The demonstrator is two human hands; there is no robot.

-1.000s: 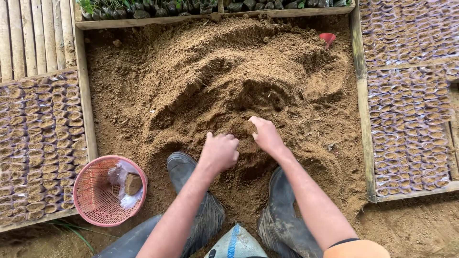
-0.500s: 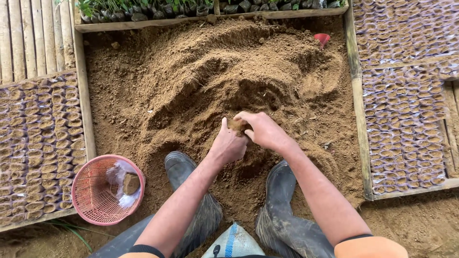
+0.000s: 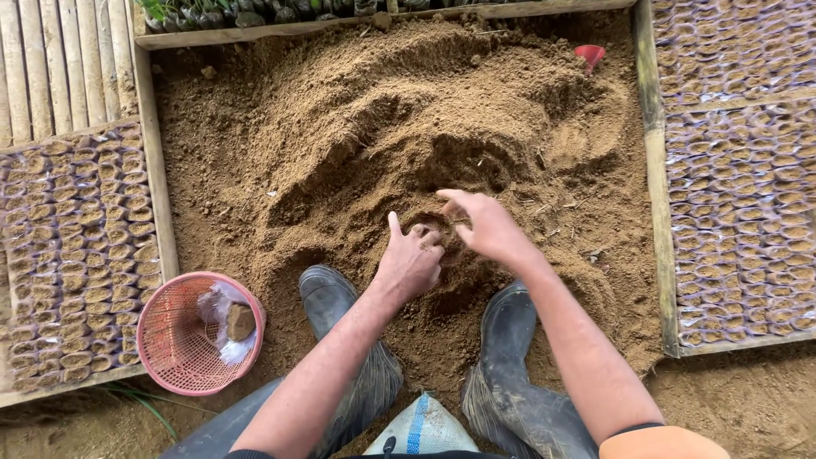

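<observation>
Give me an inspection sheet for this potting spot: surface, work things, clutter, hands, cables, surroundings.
Surface: loose brown soil heap inside a wooden frame, hollowed in the middle.
Work things: a small soil-filled bag seems to sit in the left hand, mostly hidden.
Clutter: pink basket with crumpled plastic and a brown lump; red funnel at the far edge.
Hands: left hand curled on the soil, thumb up; right hand open, fingers spread beside it.
Cables: nothing seen.
Surroundings: rows of filled bags on both sides, bamboo slats, seedlings at the top, dark rubber boots, a white sack.
</observation>
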